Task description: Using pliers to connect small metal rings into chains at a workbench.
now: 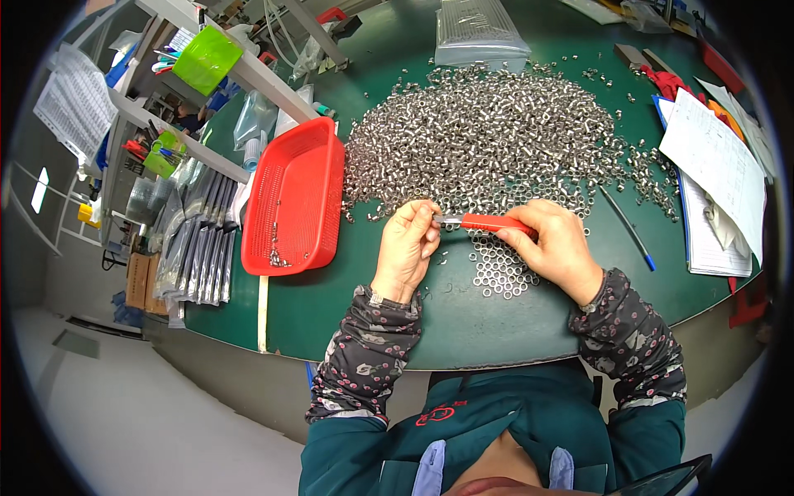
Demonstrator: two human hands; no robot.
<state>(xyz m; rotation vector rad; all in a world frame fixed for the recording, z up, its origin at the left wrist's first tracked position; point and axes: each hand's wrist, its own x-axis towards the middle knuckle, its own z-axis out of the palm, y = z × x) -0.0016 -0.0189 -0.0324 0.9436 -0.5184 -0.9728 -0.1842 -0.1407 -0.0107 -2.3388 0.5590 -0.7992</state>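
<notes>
My right hand (pixel 556 245) grips a tool with a red handle (pixel 494 222), its metal tip pointing left. My left hand (pixel 408 245) pinches a small metal ring against that tip. A large heap of small silver metal rings (pixel 496 136) covers the green table (pixel 463 322) beyond both hands. A smaller flat patch of rings (pixel 499 269) lies between my hands, just below the tool.
A red mesh plastic tray (pixel 294 198) with a few rings sits left of my left hand. A blue pen (pixel 628 227) and stacked papers (pixel 715 178) lie at the right. A clear plastic bag (pixel 480 33) rests at the back. Shelving with packets stands at the left.
</notes>
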